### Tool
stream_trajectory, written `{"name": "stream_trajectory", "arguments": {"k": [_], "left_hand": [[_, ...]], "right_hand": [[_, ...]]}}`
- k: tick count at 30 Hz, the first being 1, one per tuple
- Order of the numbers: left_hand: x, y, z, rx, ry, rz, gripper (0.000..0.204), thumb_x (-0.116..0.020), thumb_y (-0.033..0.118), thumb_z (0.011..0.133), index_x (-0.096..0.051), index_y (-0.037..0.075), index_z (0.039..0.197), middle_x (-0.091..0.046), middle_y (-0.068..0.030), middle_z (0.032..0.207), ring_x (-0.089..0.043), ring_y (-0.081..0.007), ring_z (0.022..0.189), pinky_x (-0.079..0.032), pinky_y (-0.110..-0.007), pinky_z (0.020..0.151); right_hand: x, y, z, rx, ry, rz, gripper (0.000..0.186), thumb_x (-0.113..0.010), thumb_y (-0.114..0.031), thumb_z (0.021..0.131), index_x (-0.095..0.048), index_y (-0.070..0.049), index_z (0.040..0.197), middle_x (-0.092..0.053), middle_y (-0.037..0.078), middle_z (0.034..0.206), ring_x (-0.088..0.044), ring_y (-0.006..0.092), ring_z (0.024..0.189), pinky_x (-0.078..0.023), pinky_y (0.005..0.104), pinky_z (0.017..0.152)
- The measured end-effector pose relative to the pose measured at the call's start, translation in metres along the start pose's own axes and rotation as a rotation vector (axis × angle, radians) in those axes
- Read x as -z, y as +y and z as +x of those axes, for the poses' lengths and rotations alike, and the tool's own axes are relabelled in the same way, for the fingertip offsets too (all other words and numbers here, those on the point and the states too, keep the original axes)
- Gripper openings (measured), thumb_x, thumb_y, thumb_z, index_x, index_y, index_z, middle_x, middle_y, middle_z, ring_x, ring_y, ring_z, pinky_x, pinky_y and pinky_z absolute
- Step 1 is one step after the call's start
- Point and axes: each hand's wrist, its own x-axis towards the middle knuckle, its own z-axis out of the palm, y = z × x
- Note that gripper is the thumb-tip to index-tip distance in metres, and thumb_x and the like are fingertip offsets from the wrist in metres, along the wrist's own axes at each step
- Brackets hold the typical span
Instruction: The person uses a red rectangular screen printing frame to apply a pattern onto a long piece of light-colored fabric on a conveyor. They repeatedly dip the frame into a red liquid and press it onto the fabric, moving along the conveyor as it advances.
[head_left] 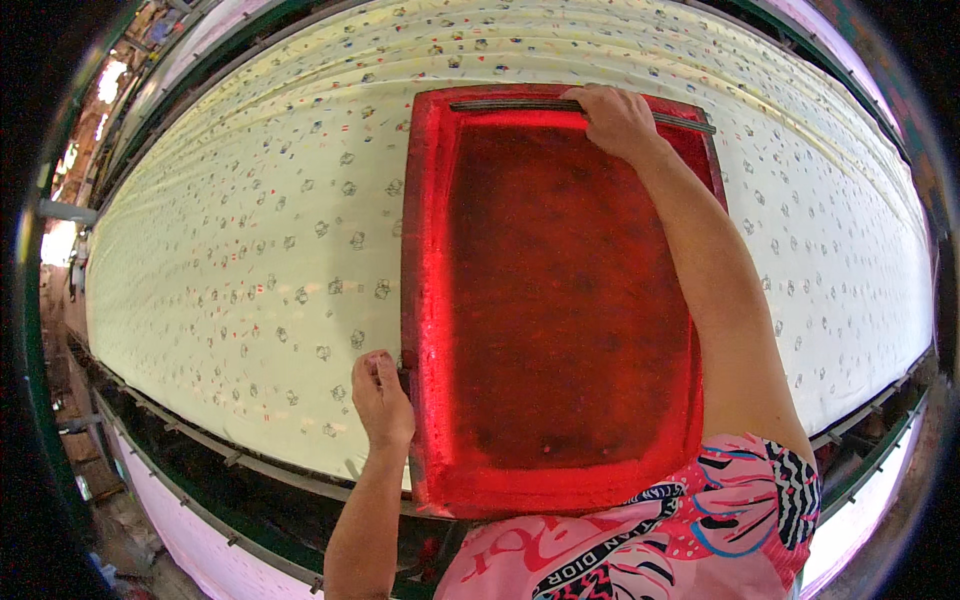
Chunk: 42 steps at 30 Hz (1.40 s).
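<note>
A screen-printing frame (409,250) with red ink on its mesh lies flat over pale yellow printed fabric (320,270). Across its far end rests a long, thin dark squeegee (520,104). My right arm reaches over the frame's right side, and my right hand (618,118) is closed around that squeegee. At the frame's near left edge is my left hand (383,400), its fingers curled together. What those fingers hold, if anything, is hidden; a small dark piece shows between the hand and the frame.
Small outline figures cover the fabric on both sides, with coloured marks among them at the left and far side. A dark rail (250,465) runs along the table's near edge. Pink cloth (195,530) lies beyond it. Cluttered shelving or debris stands at the far left.
</note>
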Motion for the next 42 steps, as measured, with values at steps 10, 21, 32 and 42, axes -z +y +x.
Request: {"name": "stream_trajectory", "arguments": {"k": [10,21,32,42], "left_hand": [[-0.002,0.004,0.005,-0.073,0.004,0.101,0.050,-0.050,0.042,0.117,-0.066,-0.004,0.124,-0.067,-0.0235,0.117,-0.066,-0.0386,0.110,-0.051,-0.049,0.099],[-0.005,0.000,0.004,-0.180,0.010,0.010,0.050,-0.048,0.040,0.118,-0.066,-0.006,0.120,-0.070,-0.0232,0.117,-0.066,-0.0382,0.109,-0.050,-0.049,0.098],[-0.006,-0.010,0.008,-0.208,0.056,-0.203,0.064,-0.049,0.052,0.115,-0.067,-0.008,0.109,-0.070,-0.0222,0.102,-0.065,-0.0363,0.099,-0.050,-0.048,0.093],[0.002,-0.012,0.012,-0.093,-0.037,-0.198,0.074,-0.050,0.060,0.111,-0.069,-0.010,0.128,-0.072,-0.0303,0.130,-0.068,-0.0462,0.123,-0.050,-0.054,0.107]], "right_hand": [[0.012,-0.001,0.024,0.108,-0.130,-0.014,0.045,-0.067,-0.013,0.093,-0.075,-0.022,0.137,-0.078,0.011,0.133,-0.073,0.0366,0.124,-0.058,0.0552,0.105],[0.046,-0.039,-0.074,0.102,-0.296,0.073,0.033,-0.066,-0.019,0.092,-0.078,-0.017,0.123,-0.081,0.013,0.119,-0.077,0.0382,0.116,-0.061,0.0566,0.100],[0.101,-0.140,-0.253,0.059,-0.420,0.101,0.030,-0.065,-0.018,0.094,-0.078,-0.018,0.121,-0.081,0.015,0.118,-0.077,0.0382,0.115,-0.061,0.0558,0.099],[0.125,-0.224,-0.406,0.037,-0.409,0.110,0.041,-0.068,-0.011,0.090,-0.078,-0.022,0.128,-0.079,0.012,0.112,-0.077,0.0359,0.109,-0.062,0.0529,0.091]]}}
